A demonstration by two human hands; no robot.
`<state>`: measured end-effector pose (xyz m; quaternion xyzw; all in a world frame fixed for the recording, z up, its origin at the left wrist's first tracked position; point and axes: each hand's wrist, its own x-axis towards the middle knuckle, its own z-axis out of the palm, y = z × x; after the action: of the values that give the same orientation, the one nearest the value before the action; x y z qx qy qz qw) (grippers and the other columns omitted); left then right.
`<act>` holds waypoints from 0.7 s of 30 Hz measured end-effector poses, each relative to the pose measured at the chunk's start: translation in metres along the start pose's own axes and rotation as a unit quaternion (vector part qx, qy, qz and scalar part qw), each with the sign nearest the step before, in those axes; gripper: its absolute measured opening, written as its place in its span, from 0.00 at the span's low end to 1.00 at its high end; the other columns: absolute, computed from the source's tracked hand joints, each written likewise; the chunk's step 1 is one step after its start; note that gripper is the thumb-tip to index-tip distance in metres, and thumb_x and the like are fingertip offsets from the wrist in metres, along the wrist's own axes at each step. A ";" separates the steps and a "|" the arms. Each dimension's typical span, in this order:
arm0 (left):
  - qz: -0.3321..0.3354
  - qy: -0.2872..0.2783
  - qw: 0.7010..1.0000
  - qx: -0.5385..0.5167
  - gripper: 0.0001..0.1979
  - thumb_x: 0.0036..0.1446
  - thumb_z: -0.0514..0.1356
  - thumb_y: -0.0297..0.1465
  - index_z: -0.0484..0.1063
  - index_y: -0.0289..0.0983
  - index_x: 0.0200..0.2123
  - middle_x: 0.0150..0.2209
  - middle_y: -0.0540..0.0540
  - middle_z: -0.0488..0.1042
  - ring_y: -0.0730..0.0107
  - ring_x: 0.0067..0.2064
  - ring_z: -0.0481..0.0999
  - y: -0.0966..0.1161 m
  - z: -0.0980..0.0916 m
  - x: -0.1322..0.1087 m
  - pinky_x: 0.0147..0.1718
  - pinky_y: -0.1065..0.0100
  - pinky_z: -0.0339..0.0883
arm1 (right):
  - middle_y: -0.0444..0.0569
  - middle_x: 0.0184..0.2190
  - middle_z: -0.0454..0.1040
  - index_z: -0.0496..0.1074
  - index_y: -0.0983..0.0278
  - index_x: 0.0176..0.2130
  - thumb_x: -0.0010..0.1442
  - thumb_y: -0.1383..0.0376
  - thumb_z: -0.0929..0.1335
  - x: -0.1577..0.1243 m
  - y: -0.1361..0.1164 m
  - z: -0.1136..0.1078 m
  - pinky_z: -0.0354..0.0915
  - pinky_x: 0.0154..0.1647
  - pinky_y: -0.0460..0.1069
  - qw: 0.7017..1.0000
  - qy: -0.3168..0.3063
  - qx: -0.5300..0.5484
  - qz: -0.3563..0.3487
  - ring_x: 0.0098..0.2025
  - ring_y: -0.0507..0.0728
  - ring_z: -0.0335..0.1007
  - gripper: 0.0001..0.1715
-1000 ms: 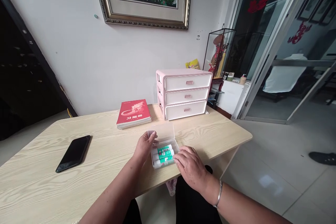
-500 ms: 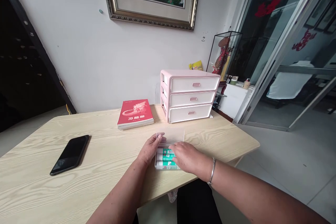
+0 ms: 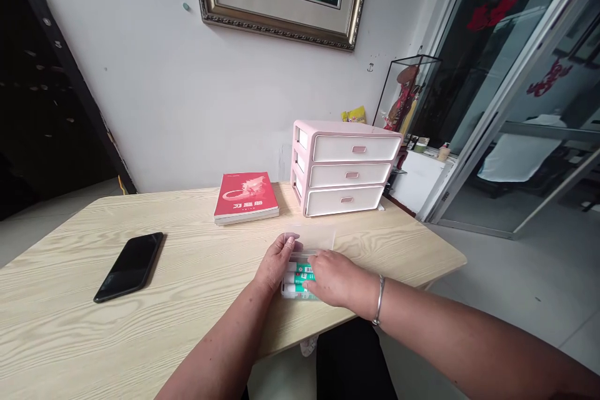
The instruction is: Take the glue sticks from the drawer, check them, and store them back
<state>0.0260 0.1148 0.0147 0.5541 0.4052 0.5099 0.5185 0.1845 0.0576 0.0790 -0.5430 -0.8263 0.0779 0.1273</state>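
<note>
A clear plastic box [image 3: 287, 295] lies near the front edge of the table, its see-through lid [image 3: 322, 237] tipped back. Inside are several glue sticks [image 3: 296, 277] in a row, with white caps and green labels. My left hand [image 3: 274, 264] grips the box at its left side by the lid, thumb on the near face and fingers behind. Over the right part of the box, my right hand [image 3: 336, 278] has its thumb and fingers closed around the glue sticks, hiding their right ends.
A black phone [image 3: 130, 267] lies on the wooden table [image 3: 197, 262] at the left. Red books [image 3: 247, 195] are stacked near the wall. A pink and white drawer unit [image 3: 347, 165] stands behind the box, close to the table's right edge.
The view has shifted slightly, so things sit a little differently in the picture. My right thumb and fingers have moved a little left over the glue sticks; my left hand keeps its hold.
</note>
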 end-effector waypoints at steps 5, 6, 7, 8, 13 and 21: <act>0.009 0.005 1.000 0.005 0.23 0.59 0.56 0.51 0.72 0.38 0.43 0.35 0.45 0.77 0.62 0.39 0.77 -0.002 0.002 0.000 0.47 0.57 0.69 | 0.49 0.25 0.75 0.73 0.61 0.27 0.44 0.71 0.74 0.002 0.003 0.005 0.66 0.37 0.53 0.998 0.021 0.050 0.039 0.30 0.60 0.72 0.08; 0.010 0.005 1.000 0.004 0.23 0.59 0.56 0.51 0.72 0.38 0.43 0.35 0.46 0.77 0.62 0.39 0.77 -0.001 0.002 0.000 0.46 0.57 0.69 | 0.49 0.25 0.75 0.74 0.61 0.27 0.43 0.72 0.74 0.003 0.003 0.006 0.66 0.36 0.52 0.997 0.018 0.062 0.053 0.30 0.60 0.72 0.09; 0.011 0.006 1.000 0.003 0.23 0.59 0.56 0.52 0.72 0.38 0.43 0.35 0.46 0.77 0.62 0.38 0.77 -0.001 0.002 0.000 0.46 0.57 0.69 | 0.49 0.27 0.76 0.75 0.61 0.28 0.42 0.74 0.74 0.004 0.003 0.008 0.66 0.36 0.53 0.995 0.014 0.075 0.072 0.31 0.60 0.73 0.11; 0.012 0.006 1.000 0.001 0.23 0.59 0.56 0.52 0.71 0.38 0.43 0.35 0.46 0.76 0.63 0.38 0.77 0.000 0.003 -0.001 0.45 0.57 0.70 | 0.50 0.29 0.77 0.77 0.61 0.30 0.41 0.75 0.73 0.006 0.004 0.009 0.66 0.36 0.53 0.992 0.010 0.086 0.093 0.33 0.62 0.74 0.14; 0.018 0.004 1.000 -0.008 0.23 0.59 0.56 0.53 0.70 0.39 0.42 0.35 0.46 0.75 0.64 0.38 0.77 0.003 0.003 -0.003 0.43 0.60 0.70 | 0.54 0.43 0.79 0.79 0.61 0.43 0.41 0.79 0.70 0.011 0.007 0.021 0.67 0.40 0.52 0.978 -0.004 0.123 0.168 0.43 0.64 0.76 0.28; 0.029 -0.002 1.000 -0.005 0.25 0.57 0.57 0.55 0.71 0.39 0.41 0.34 0.46 0.75 0.61 0.39 0.77 0.005 0.003 -0.003 0.44 0.59 0.69 | 0.56 0.45 0.79 0.78 0.62 0.46 0.40 0.79 0.69 0.006 0.014 0.027 0.67 0.45 0.53 0.965 0.038 0.166 0.202 0.49 0.66 0.74 0.32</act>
<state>0.0278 0.1106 0.0197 0.5644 0.3851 0.5256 0.5068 0.1864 0.0689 0.0499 -0.6722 -0.6698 0.2172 0.2287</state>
